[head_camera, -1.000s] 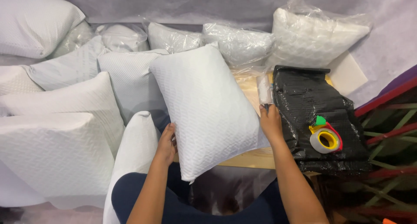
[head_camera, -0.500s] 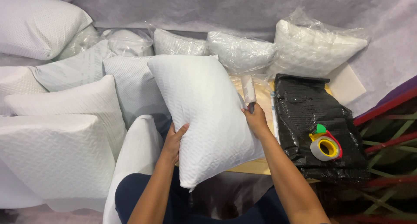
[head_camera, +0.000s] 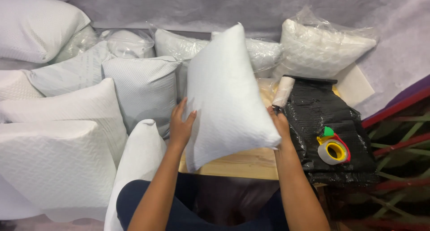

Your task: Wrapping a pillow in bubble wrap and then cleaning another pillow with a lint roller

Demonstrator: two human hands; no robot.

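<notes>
Two hands, left and right, each grip clamped on upright white pillow; tape roll near, pillows behind.

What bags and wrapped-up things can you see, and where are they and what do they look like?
Bagged pillow: far right at the back, a white square pillow in a crinkly clear plastic bag.
Bagged pillows: along the back wall behind the held pillow, white in clear plastic.
Black bundle: right of the right hand, a flat shiny black plastic-wrapped package.
Tape dispenser: on the black bundle, a grey roll in a yellow, red and green holder.
</notes>
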